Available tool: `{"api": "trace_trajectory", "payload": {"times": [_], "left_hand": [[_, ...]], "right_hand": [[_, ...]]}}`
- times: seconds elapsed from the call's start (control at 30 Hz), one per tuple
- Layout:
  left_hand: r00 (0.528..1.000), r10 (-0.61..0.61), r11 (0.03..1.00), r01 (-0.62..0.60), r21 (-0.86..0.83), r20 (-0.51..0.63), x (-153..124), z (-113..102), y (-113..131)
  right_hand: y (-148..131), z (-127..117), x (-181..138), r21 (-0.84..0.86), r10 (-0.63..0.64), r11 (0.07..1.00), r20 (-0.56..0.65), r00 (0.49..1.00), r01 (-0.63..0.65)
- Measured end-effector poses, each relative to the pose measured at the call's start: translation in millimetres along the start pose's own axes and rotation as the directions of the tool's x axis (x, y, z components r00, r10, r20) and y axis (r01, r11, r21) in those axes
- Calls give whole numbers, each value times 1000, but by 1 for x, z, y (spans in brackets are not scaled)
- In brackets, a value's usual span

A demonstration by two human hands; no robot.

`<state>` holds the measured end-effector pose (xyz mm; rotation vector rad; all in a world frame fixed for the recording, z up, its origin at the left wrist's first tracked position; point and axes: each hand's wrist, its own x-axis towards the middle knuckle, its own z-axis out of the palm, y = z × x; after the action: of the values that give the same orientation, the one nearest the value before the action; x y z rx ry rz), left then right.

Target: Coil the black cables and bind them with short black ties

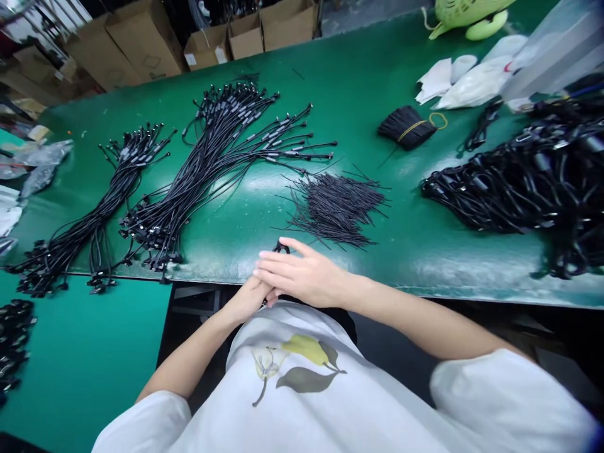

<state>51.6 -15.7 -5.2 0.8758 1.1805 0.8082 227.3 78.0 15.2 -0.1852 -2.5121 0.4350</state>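
With right hand (pixel 309 277), fingers nearly straight, lapped over left hand (pixel 252 291), has a looped black cable (pixel 282 247) between both over the front edge of the green table (pixel 410 261); cannot tell either hand's actual grip. Sees thin black strips (pixel 340 207) just beyond.

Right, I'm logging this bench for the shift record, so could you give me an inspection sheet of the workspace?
Surface: green tabletop, glossy, reflecting light.
Job's things: black looped item, mostly hidden by the hands; loose pile of thin black strips beyond.
Clutter: white bag and light-green basket, far right.
Hands: right hand laid over left hand at the near edge; exact grip hidden.
Cables: two large bundles left, dark tangled heap right.
Surroundings: cardboard boxes past the far edge.
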Motion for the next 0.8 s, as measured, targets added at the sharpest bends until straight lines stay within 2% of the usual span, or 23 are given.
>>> {"api": "trace_trajectory", "payload": {"times": [0.07, 0.2, 0.37, 0.5, 0.6, 0.73, 0.8], "left_hand": [[999, -31, 995, 29, 93, 29, 0, 1, 4], [992, -101, 981, 87, 174, 70, 0, 4, 7], [987, -111, 943, 68, 327, 117, 3, 4, -3], [947, -199, 892, 68, 448, 252, 11, 6, -6], [927, -213, 920, 83, 384, 310, 17, 16, -4], [966, -200, 974, 178, 143, 160, 20, 30, -6], [974, -199, 980, 197, 31, 105, 20, 32, -8]], "right_hand": [[-3, 4, -8, -174, -70, 980, 155, 985, 97], [-4, 12, -20, -342, -32, 930, 281, 959, 131], [-6, 11, -33, -358, 96, 932, 405, 909, 61], [-10, 1, -39, -330, 63, 937, 472, 879, 110], [-12, -2, -41, -324, 82, 941, 497, 864, 98], [0, -3, -43, -283, 99, 958, 502, 859, 55], [23, -14, -46, -199, 72, 980, 447, 891, 20]]}}
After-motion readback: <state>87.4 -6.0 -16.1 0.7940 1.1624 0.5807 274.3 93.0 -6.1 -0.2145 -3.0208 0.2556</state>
